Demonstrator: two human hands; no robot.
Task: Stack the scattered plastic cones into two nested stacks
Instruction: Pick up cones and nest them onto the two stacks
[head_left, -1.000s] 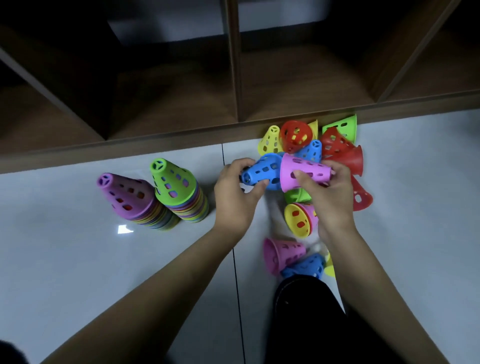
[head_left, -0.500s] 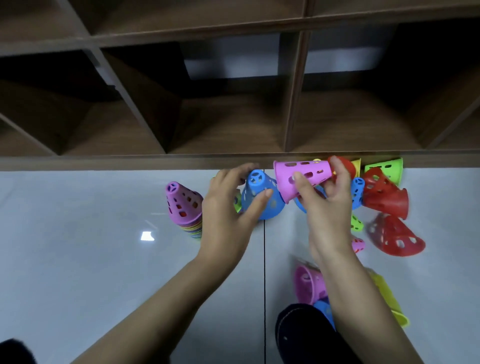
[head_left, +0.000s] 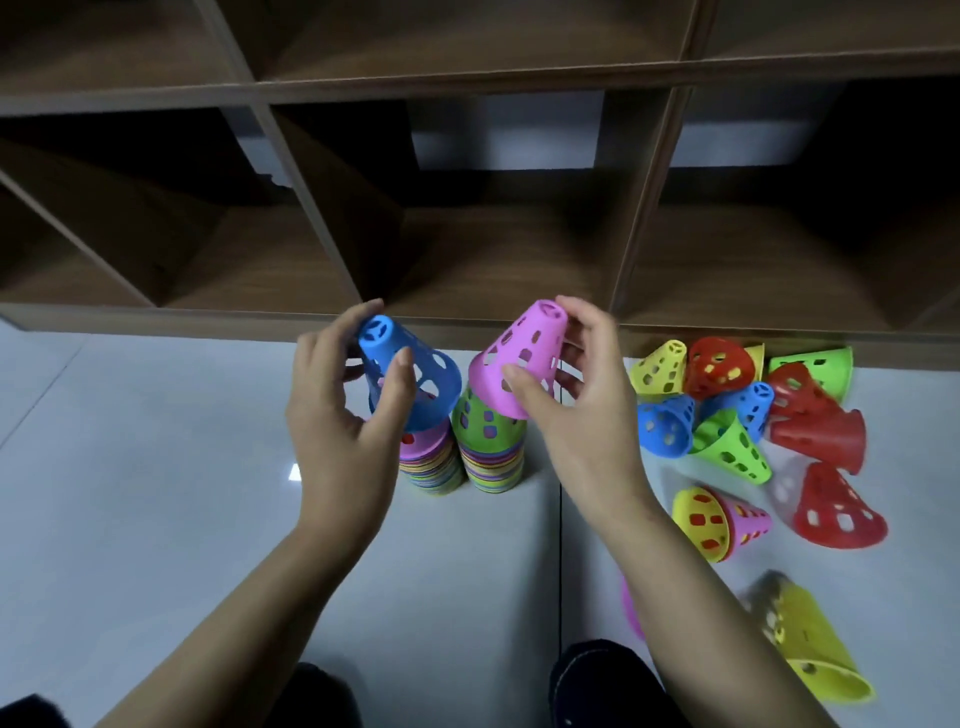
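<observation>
Head view: left hand (head_left: 343, 415) pinches blue cone (head_left: 410, 374) over left stack (head_left: 431, 462). Right hand (head_left: 576, 405) pinches pink cone (head_left: 524, 358) over right stack (head_left: 493, 447). Loose cones (head_left: 753, 415) lie on the floor at 3 o'clock of the stacks. Judged light, thin and perforated; grip mid-wall, thumb opposing fingers.

both bare arms stretch from the near edge toward the far side, roughly side by side. the left forearm (head_left: 249, 613) angles in from the near left, and the left hand (head_left: 337, 421) is raised with its back to the camera, fingers curled round the far side of a blue cone (head_left: 436, 387) and thumb (head_left: 401, 371) on its near side. the right forearm (head_left: 701, 597) comes in from the near right. the right hand (head_left: 582, 421) grips a pink cone (head_left: 527, 348) the same way, fingers by the narrow top, thumb on the near wall. the hands are level and near each other, not touching.
</observation>
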